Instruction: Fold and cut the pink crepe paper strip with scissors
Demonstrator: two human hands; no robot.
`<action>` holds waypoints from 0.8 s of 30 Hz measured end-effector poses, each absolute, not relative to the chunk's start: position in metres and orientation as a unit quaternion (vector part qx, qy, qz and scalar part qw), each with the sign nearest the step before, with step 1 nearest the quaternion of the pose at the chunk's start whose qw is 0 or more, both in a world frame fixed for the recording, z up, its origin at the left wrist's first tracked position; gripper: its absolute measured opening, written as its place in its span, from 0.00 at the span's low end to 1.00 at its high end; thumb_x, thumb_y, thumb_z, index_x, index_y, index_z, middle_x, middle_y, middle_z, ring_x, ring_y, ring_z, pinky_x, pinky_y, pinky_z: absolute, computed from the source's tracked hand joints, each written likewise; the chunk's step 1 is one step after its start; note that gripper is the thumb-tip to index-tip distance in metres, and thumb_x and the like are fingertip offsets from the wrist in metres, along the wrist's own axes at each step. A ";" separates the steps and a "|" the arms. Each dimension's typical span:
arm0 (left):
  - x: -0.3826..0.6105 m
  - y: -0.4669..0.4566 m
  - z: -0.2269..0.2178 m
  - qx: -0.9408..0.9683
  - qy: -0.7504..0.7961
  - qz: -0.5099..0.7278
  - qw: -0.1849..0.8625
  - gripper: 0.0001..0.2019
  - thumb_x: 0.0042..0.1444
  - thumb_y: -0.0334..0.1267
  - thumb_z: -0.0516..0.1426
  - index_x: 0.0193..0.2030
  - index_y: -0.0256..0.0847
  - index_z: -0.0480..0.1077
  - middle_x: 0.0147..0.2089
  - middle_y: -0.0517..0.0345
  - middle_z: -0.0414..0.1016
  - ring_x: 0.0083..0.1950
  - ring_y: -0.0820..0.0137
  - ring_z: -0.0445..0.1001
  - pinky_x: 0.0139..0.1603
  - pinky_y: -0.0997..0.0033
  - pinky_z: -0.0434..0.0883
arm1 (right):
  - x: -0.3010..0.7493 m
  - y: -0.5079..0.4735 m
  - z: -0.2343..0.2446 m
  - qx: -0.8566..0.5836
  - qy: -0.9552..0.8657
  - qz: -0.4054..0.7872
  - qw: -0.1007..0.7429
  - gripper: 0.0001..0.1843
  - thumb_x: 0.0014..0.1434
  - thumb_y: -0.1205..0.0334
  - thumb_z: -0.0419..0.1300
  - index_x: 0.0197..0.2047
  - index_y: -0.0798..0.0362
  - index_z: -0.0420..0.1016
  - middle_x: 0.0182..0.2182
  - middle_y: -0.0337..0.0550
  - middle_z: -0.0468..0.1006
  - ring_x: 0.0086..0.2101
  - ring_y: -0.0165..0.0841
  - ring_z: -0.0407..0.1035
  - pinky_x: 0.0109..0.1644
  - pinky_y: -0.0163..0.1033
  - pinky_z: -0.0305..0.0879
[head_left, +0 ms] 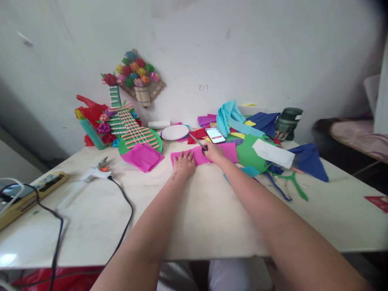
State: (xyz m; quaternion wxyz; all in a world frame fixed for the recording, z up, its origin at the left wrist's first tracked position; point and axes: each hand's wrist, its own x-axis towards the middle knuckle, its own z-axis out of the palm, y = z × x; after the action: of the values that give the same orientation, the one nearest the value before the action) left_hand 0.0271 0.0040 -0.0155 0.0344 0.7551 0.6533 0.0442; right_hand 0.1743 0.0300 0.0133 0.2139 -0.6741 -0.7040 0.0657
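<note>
The pink paper sheet (198, 157) lies flat on the white table (212, 210), out at the far reach of your arms, its long side running left to right. Your left hand (184, 163) rests on its left end with the palm down and the fingers spread, not gripping, only pressing it to the tabletop. Your right hand (214, 151) is closed around the handles of the scissors (197, 142), whose blades point away to the left over the sheet's far edge.

The sheet looks thin and very light, limp rather than stiff, so it will likely slide, crease or tear under a careless pull. A flat palm near the blades looks like the safest hold; pinch it only at an edge.

Just left of it lies a second, folded pink sheet (142, 157). Past the scissors are a phone (216, 135) and a white plate (175, 132). Green paper (250, 155) and other coloured scraps crowd the right. A glue gun (91, 174) with its black cord lies well apart on the left.
</note>
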 end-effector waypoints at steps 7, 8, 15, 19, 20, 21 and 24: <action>0.030 0.001 -0.010 0.755 0.654 0.032 0.028 0.29 0.60 0.45 0.32 0.68 0.48 0.46 0.71 0.65 0.39 0.70 0.58 0.40 0.63 0.39 0.42 | 0.172 0.019 0.018 -0.684 -0.675 0.061 0.270 0.18 0.57 0.59 0.53 0.52 0.46 0.67 0.43 0.44 0.77 0.42 0.39 0.71 0.39 0.38 0.63; 0.030 0.000 -0.009 0.754 0.655 0.031 0.029 0.28 0.60 0.45 0.32 0.68 0.49 0.46 0.71 0.65 0.39 0.70 0.58 0.40 0.63 0.38 0.42 | 0.171 0.016 0.020 -0.682 -0.673 0.061 0.280 0.18 0.57 0.59 0.53 0.52 0.46 0.68 0.43 0.43 0.77 0.43 0.38 0.71 0.39 0.38 0.63; 0.025 0.002 -0.010 0.762 0.645 0.029 0.048 0.28 0.60 0.46 0.32 0.68 0.50 0.43 0.71 0.65 0.38 0.70 0.57 0.37 0.63 0.40 0.40 | 0.172 -0.004 0.030 -0.645 -0.672 0.169 0.322 0.13 0.56 0.59 0.54 0.43 0.51 0.74 0.35 0.44 0.79 0.34 0.36 0.74 0.32 0.34 0.65; 0.024 0.002 -0.010 0.761 0.645 0.031 0.059 0.29 0.61 0.47 0.33 0.69 0.50 0.41 0.71 0.63 0.38 0.70 0.57 0.35 0.63 0.39 0.38 | 0.175 -0.020 0.030 -0.611 -0.640 0.340 0.319 0.12 0.57 0.56 0.55 0.36 0.56 0.72 0.22 0.42 0.75 0.18 0.29 0.69 0.16 0.29 0.54; 0.024 0.002 -0.010 0.759 0.647 0.034 0.063 0.29 0.61 0.47 0.33 0.69 0.49 0.40 0.71 0.63 0.38 0.70 0.57 0.35 0.64 0.40 0.38 | 0.177 -0.024 0.030 -0.600 -0.626 0.377 0.326 0.12 0.57 0.56 0.56 0.34 0.57 0.71 0.20 0.41 0.74 0.17 0.27 0.68 0.14 0.28 0.50; 0.025 0.002 -0.010 0.756 0.650 0.038 0.066 0.29 0.60 0.47 0.32 0.69 0.48 0.39 0.71 0.62 0.39 0.70 0.57 0.35 0.64 0.40 0.37 | 0.179 -0.028 0.029 -0.592 -0.610 0.412 0.327 0.12 0.57 0.55 0.57 0.33 0.57 0.69 0.19 0.40 0.73 0.16 0.26 0.67 0.13 0.27 0.48; 0.026 0.002 -0.011 0.750 0.657 0.046 0.068 0.30 0.60 0.47 0.33 0.69 0.46 0.38 0.71 0.62 0.40 0.70 0.58 0.36 0.64 0.39 0.36 | 0.186 -0.035 0.028 -0.575 -0.587 0.476 0.314 0.15 0.56 0.52 0.59 0.29 0.57 0.66 0.16 0.39 0.71 0.14 0.26 0.66 0.11 0.26 0.45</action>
State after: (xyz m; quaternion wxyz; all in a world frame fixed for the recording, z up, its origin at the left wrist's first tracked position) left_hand 0.0257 0.0020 -0.0106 0.0676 0.7498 0.6567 0.0458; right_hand 0.1858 -0.0355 0.0275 0.3137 -0.5751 -0.5866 0.4762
